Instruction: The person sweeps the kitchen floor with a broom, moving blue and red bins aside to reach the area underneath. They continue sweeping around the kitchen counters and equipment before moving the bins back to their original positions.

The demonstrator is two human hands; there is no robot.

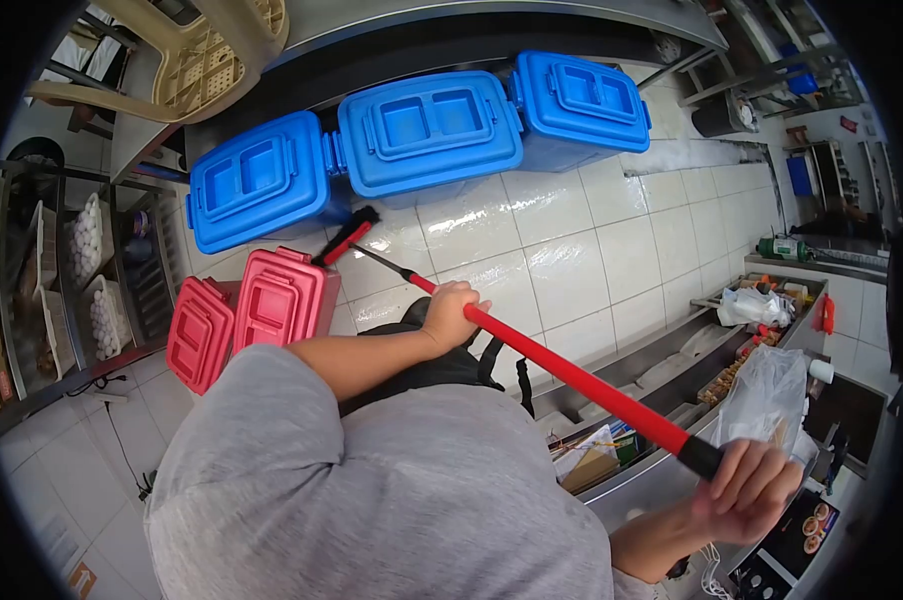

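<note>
A long-handled floor brush (572, 372) with a red pole crosses in front of me. My left hand (453, 316) wraps around the lower part of the red grip. Up at the black end of the pole, my right hand (752, 490) is closed around the tip. The red brush head (344, 243) with dark bristles is down at the tiled floor (532, 225), beside a blue lidded bin (257, 180) and close to a red lidded bin (282, 300). Part of the bristles is hidden behind the head.
Two more blue bins (429, 130) (584, 100) continue the row under a metal table (532, 12). A second red bin (202, 335) stands left. Egg trays fill a shelf (62, 300). A beige plastic chair (212, 65) rests above. At right is a counter with plastic bags (767, 395).
</note>
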